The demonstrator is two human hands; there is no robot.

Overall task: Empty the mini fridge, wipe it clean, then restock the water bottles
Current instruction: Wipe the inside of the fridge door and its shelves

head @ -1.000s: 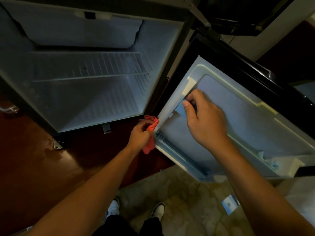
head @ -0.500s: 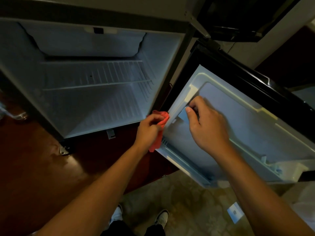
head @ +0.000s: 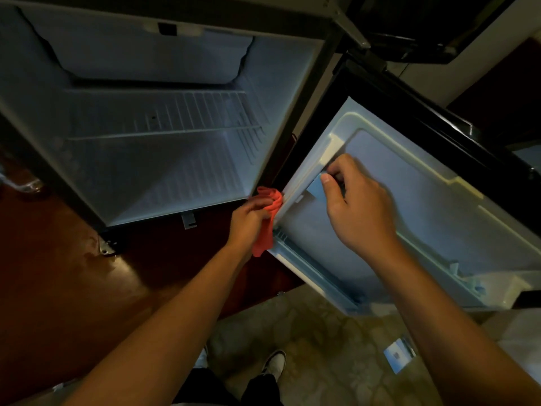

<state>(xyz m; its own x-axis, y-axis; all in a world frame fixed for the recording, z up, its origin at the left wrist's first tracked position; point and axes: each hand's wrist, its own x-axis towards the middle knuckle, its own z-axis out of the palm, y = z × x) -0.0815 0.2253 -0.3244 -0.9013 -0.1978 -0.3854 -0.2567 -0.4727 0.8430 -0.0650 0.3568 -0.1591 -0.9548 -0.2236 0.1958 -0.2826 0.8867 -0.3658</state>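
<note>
The mini fridge (head: pixel 152 159) stands open with bare white walls and a wire shelf (head: pixel 164 133); nothing sits inside. Its door (head: pixel 433 206) swings out to the right, inner liner facing me. My left hand (head: pixel 248 221) grips a red cloth (head: pixel 268 221) against the door's near edge by the hinge side. My right hand (head: pixel 357 206) has its fingers curled on a small blue piece (head: pixel 316 187) at the door liner's upper left corner. No water bottles are clearly visible.
A dark reddish wooden floor (head: pixel 73 273) lies under the fridge, and mottled tile (head: pixel 316 347) under my shoes (head: pixel 275 364). A small blue-white card (head: pixel 398 356) lies on the tile. A clear glassy object (head: pixel 26 183) shows at the left edge.
The view shifted slightly. My left hand slid the red cloth a little up along the door's edge. My right hand stays at the same blue piece on the liner.
</note>
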